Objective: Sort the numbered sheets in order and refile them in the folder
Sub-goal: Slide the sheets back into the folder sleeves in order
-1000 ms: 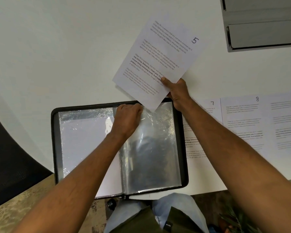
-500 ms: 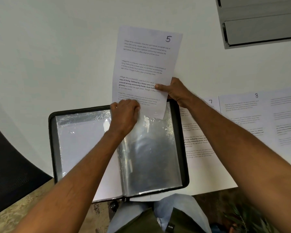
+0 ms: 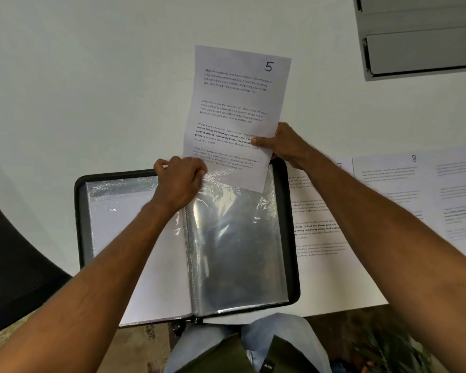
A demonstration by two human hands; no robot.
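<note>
Right hand point(image 3: 285, 142): grips sheet "5" point(image 3: 237, 103)
Left hand point(image 3: 179, 179): pinches sleeve point(image 3: 237, 238) top
Sheet "8" point(image 3: 393, 184): body text blurred

Open on the near edge of the table point(image 3: 92, 90): a folder point(image 3: 289, 238), clear sleeve point(image 3: 234, 243) on its right half. Over the sleeve's far edge, sheet 5 point(image 3: 237, 109), lower end at the sleeve's mouth; right hand point(image 3: 285, 146) on the sheet's right edge, left hand point(image 3: 180, 181) at the sleeve's top left. Right of the folder, flat on the table, sheet 8 point(image 3: 388, 184) among others.
</note>
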